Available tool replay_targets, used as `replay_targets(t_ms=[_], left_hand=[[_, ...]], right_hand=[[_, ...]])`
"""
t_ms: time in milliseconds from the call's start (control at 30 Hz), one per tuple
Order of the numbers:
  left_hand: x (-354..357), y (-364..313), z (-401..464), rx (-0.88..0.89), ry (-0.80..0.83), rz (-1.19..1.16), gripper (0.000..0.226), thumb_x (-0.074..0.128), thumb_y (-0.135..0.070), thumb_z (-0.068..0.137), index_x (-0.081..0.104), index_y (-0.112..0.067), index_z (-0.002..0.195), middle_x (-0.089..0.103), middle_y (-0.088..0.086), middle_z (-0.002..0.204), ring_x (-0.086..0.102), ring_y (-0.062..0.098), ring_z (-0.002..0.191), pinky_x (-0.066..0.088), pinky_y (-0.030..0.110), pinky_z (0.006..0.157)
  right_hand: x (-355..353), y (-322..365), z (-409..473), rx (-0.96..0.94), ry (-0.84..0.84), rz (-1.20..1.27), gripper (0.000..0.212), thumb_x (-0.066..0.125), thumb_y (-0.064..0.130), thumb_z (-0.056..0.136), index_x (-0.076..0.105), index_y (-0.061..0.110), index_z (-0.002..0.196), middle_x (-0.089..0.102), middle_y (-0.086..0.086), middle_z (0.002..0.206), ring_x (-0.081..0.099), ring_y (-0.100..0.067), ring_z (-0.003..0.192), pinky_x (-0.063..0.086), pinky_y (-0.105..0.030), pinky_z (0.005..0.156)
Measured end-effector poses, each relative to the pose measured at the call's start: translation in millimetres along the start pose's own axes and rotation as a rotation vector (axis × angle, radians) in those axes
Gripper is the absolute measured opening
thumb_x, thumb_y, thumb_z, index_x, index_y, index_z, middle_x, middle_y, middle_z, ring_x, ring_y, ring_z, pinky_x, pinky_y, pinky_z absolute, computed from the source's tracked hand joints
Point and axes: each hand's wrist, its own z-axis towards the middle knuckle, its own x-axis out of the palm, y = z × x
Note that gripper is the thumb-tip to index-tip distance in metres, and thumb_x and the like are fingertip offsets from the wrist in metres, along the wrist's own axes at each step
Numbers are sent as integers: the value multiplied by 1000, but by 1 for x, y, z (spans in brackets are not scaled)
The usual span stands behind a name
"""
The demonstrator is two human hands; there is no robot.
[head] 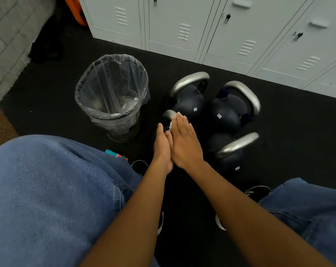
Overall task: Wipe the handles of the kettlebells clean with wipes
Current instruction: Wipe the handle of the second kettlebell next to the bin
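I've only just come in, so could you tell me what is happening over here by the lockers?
A seated person in jeans presses a white wipe flat between the left hand and right hand, fingers straight, above a cluster of dark kettlebells on the black floor. One steel handle pokes out just beyond the fingertips. A mesh wastebasket with a clear liner stands to the left, with crumpled wipes inside.

wipe [174, 120] mostly hidden between palms of left hand [162, 149] and right hand [184, 143]. fourth kettlebell [169, 114]: only handle end visible. packet [115, 154] behind knee, unreadable.
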Motion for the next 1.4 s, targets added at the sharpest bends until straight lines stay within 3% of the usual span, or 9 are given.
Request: replay_targets(t_ms=[200,300,467,600,800,900,1100,1233,1400], left_hand=[[-2,0,6,15,-13,-46,72,28,-68,100,61,-17,139,71,5,129,63,21,125,40,44,116],[-2,0,8,29,-32,-72,67,32,-67,101,66,-20,134,71,5,127,65,21,122,44,43,113],[-3,-5,6,29,-12,-129,58,32,-63,103,73,-24,112,77,6,112,70,22,112,52,42,103],[-4,-9,10,27,13,-152,65,25,-60,105,68,-18,128,75,8,119,68,22,118,47,39,107],[-1,-5,17,36,-58,-158,65,31,-62,103,64,-17,136,73,9,124,67,23,119,47,43,110],[-3,-4,16,37,-57,-167,61,30,-58,105,67,-17,132,75,8,120,69,23,116,50,44,107],[-5,-9,11,46,-72,-191,54,33,-50,106,69,-15,127,76,9,116,71,24,113,52,43,103],[-3,-10,13,65,-88,-213,59,33,-52,106,58,-13,142,69,7,131,66,21,119,48,40,108],[-3,-9,11,92,-84,-254,51,35,-45,107,59,-13,138,69,8,130,66,22,120,49,41,108]], right_hand=[[0,-12,-18,46,-14,51,73,13,49,104,11,9,165,9,-8,173,6,-18,160,6,-35,130],[-6,-10,6,94,-17,125,67,29,43,109,16,7,164,20,-10,171,19,-22,157,14,-38,129],[-8,6,31,27,62,5,68,25,45,109,12,6,163,8,-13,172,4,-27,160,6,-41,130],[-11,6,10,-45,74,-40,82,-1,52,97,13,6,164,4,-11,173,-3,-22,160,0,-36,130],[-15,-5,12,11,40,62,62,29,36,110,19,5,163,17,-13,171,13,-23,159,11,-39,130],[-17,2,40,63,53,87,63,30,39,110,23,4,161,24,-16,168,20,-26,157,15,-42,128],[-24,8,42,-64,171,-24,63,26,39,111,17,4,163,9,-13,172,2,-25,160,3,-39,129],[-24,-10,29,-31,167,15,64,32,35,110,14,4,163,13,-14,171,14,-26,158,11,-39,128],[-27,-5,50,41,159,91,63,33,38,110,20,4,162,28,-14,167,31,-29,152,22,-42,125]])
